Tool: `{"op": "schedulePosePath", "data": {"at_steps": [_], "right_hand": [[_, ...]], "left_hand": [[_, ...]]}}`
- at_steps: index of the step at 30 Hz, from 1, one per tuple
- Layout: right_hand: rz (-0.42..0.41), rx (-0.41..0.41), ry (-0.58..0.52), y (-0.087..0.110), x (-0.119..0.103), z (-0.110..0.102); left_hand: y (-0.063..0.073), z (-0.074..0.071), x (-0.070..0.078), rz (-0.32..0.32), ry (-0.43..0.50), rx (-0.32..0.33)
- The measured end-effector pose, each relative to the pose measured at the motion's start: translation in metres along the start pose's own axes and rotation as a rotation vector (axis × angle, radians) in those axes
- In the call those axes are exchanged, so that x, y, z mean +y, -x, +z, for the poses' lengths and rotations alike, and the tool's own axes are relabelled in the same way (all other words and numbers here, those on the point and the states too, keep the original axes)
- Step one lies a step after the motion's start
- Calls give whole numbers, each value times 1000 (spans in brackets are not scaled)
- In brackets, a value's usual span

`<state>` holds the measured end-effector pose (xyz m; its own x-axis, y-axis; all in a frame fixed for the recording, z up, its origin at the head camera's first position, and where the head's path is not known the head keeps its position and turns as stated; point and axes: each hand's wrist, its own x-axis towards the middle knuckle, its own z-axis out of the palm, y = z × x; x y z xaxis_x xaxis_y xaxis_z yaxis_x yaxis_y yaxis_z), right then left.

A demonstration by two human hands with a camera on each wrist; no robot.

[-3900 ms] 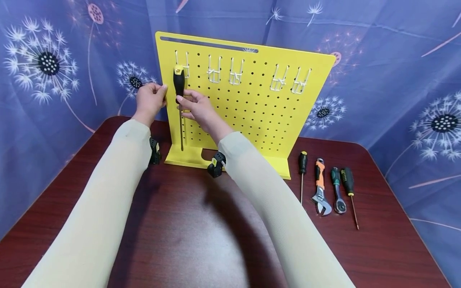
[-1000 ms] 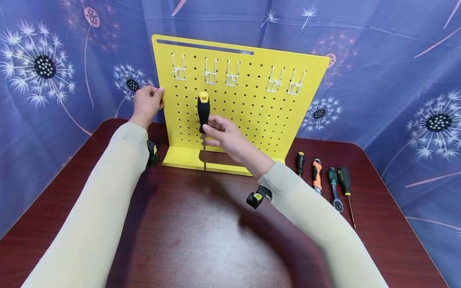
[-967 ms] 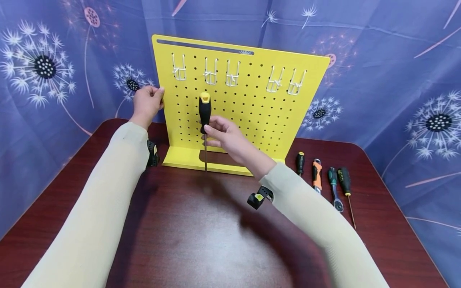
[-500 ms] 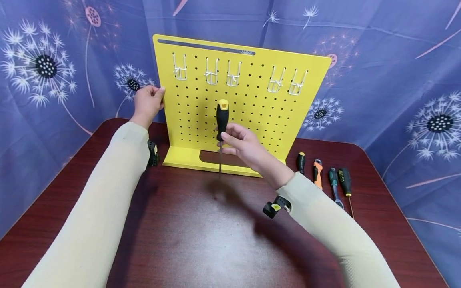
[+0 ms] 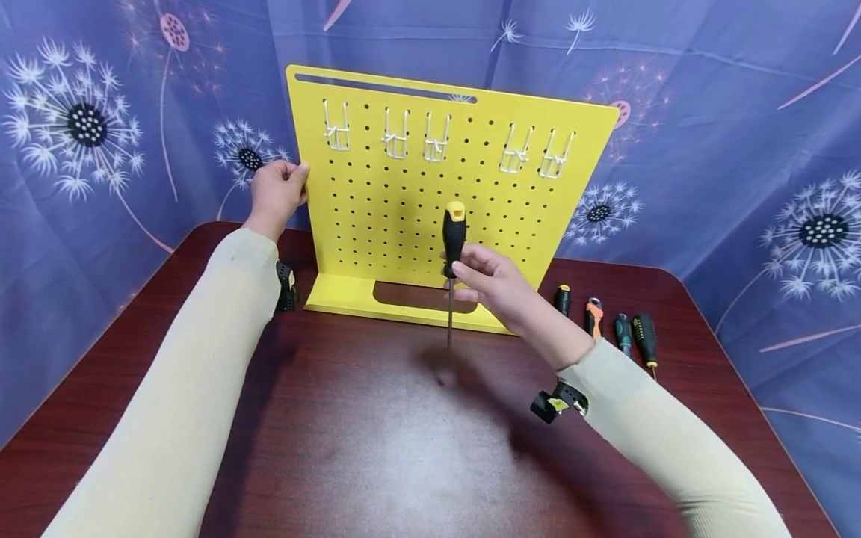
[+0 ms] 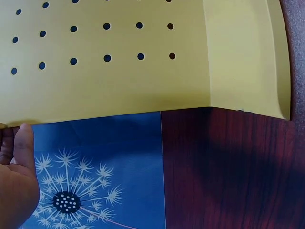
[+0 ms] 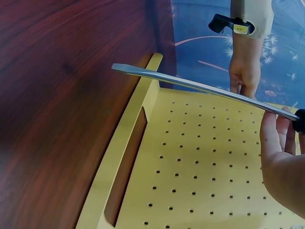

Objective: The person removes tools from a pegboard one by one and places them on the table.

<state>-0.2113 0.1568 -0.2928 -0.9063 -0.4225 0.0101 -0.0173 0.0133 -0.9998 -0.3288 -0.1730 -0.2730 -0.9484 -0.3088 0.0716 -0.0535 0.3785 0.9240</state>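
Observation:
My right hand pinches a flathead screwdriver low on its black, yellow-capped handle, shaft pointing down. It is held in front of the pegboard, its tip above the table. The right wrist view shows the bare metal shaft with its flat tip. My left hand grips the left edge of the yellow pegboard between thumb and fingers. In the left wrist view, the left thumb lies against that edge. Several white wire hooks hang along the board's upper part, with nothing in them.
Right of the board, a second screwdriver, an orange-handled adjustable wrench, a green-handled ratchet and a dark screwdriver lie in a row, partly behind my right sleeve. The dark red table spreads in front; a blue curtain hangs behind.
My right hand has carried the screwdriver from the leftmost hook, down and to the right, out in front of the board. The left hand has stayed on the board's edge.

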Motion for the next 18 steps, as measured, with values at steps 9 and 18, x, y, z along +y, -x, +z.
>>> {"op": "schedulePosePath", "data": {"at_steps": [9, 18], "right_hand": [[-2, 35, -73, 25, 3, -22], [10, 73, -43, 45, 6, -43]], "left_hand": [[1, 1, 1, 9, 1, 7], [1, 0, 0, 2, 2, -2]]}}
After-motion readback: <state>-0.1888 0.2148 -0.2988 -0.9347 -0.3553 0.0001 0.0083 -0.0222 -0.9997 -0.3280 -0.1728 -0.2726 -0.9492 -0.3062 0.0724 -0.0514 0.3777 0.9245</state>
